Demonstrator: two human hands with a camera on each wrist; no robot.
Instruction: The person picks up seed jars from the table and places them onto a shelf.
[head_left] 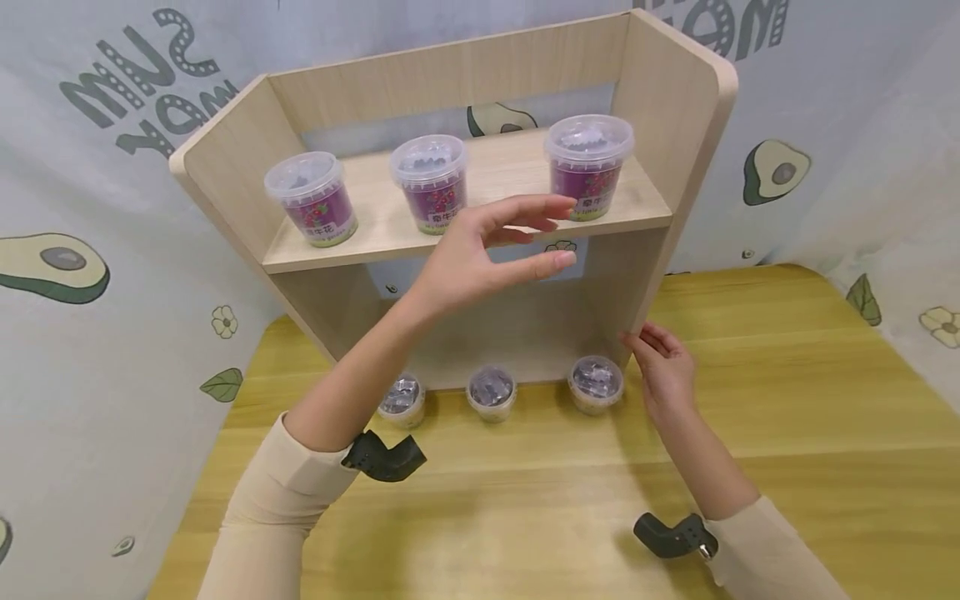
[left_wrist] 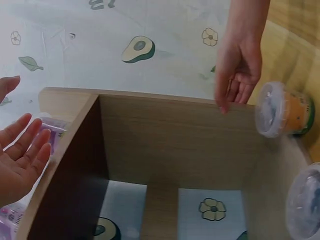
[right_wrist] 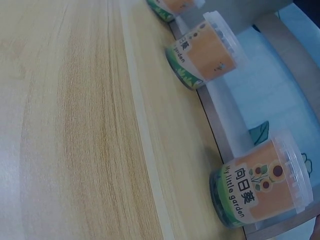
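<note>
My left hand (head_left: 480, 250) reaches up in front of a light wooden shelf unit (head_left: 465, 250), fingers extended and thumb apart, nothing between them. Its fingertips overlap the right-hand purple cup (head_left: 588, 179) in the head view. Two more purple cups with clear lids, one in the middle (head_left: 431, 187) and one at the left (head_left: 313, 200), stand upright on the upper board. Low on the unit's right side panel, my right hand (head_left: 663, 371) grips the front edge, with the thumb (left_wrist: 222, 102) over the inner side in the left wrist view.
Three orange lidded cups stand in a row along the unit's lower front edge: right (head_left: 595, 385), middle (head_left: 491, 393) and left (head_left: 402, 400), the last partly behind my left forearm. The unit stands on a yellow wood-grain table (head_left: 510, 500), before an avocado-print cloth (head_left: 135, 350).
</note>
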